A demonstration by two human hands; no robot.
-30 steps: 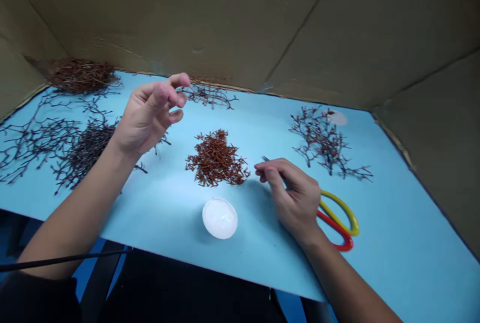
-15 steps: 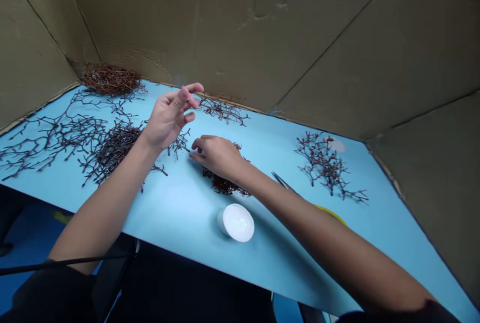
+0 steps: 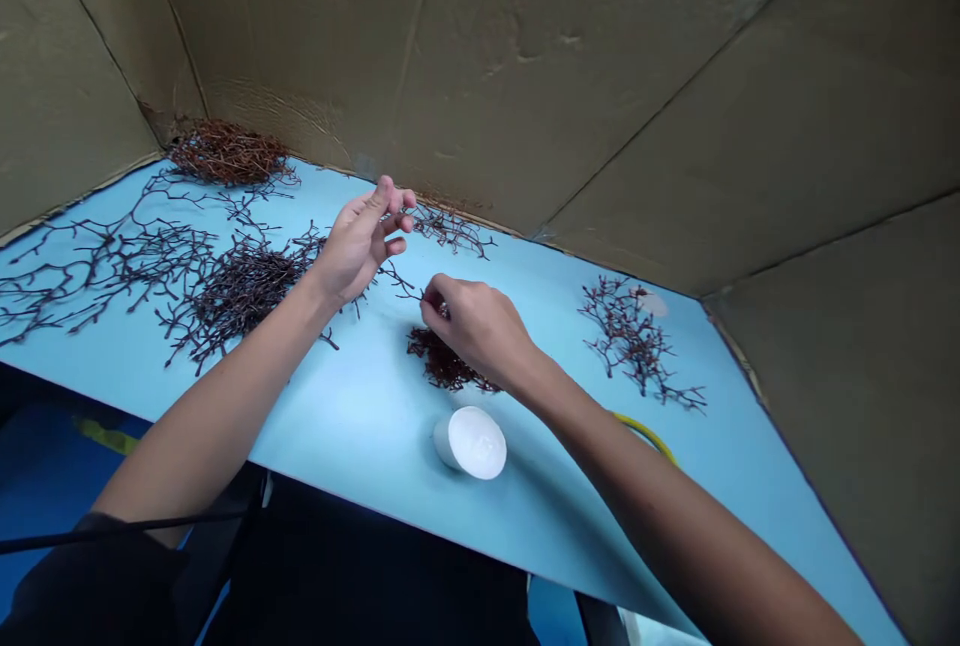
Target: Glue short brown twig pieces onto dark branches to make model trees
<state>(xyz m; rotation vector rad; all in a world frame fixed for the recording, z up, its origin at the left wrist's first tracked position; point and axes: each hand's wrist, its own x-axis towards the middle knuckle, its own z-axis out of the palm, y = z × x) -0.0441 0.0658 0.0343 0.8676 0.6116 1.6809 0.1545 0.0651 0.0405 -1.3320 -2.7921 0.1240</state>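
My right hand point(image 3: 484, 326) is closed in a pinch on the end of a thin dark twig point(image 3: 402, 281), which reaches leftward toward my left hand point(image 3: 363, 238). My left hand is raised over the table, its fingers apart and partly curled, with nothing visible in them. Partly under my right hand lies a small heap of short reddish-brown twig pieces point(image 3: 442, 366). Left of my left hand is a dense pile of dark branching twigs point(image 3: 247, 288). A white cup point(image 3: 478, 443) stands nearer to me, its mouth toward me.
Long branched twigs point(image 3: 97, 256) spread over the left of the blue table point(image 3: 345, 456). Reddish stems point(image 3: 229, 154) fill the back left corner. More twigs lie at the back point(image 3: 454, 228) and right point(image 3: 634, 336). A yellow curved object point(image 3: 646, 434) shows behind my right forearm. Cardboard walls point(image 3: 480, 76) enclose the table.
My right hand has closed on the twig and lifted it a little up and to the right. My left hand has shifted slightly right, staying raised. The view has turned slightly.
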